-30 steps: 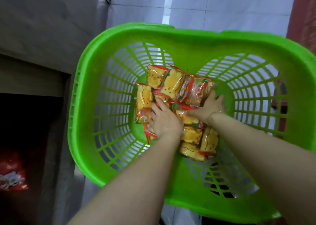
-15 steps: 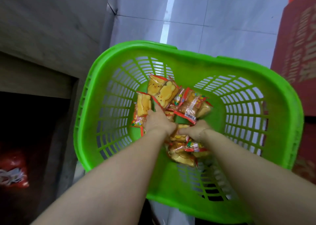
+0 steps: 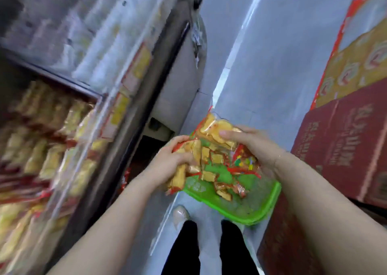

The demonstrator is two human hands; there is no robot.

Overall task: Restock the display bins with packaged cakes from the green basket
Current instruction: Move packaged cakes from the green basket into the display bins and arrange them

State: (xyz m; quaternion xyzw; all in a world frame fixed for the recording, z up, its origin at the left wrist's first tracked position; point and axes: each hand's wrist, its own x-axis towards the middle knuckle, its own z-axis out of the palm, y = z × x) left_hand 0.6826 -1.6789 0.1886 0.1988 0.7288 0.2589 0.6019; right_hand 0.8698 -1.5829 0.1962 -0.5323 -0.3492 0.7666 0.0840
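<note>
Green basket (image 3: 257, 207) is lying below both hands; left hand (image 3: 167, 159) and right hand (image 3: 249, 142) are clutching packaged cakes (image 3: 211, 147), binning still pending.

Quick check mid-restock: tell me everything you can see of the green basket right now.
The green basket is bright green plastic with a thick rounded rim. It sits low on the pale floor, by the person's feet, beside the red cartons. Only its near corner and part of its inside show; the hands and their bunch of packaged cakes cover the rest. A few wrapped cakes still lie inside. Neither hand appears to touch it, though blur leaves that uncertain.
</note>
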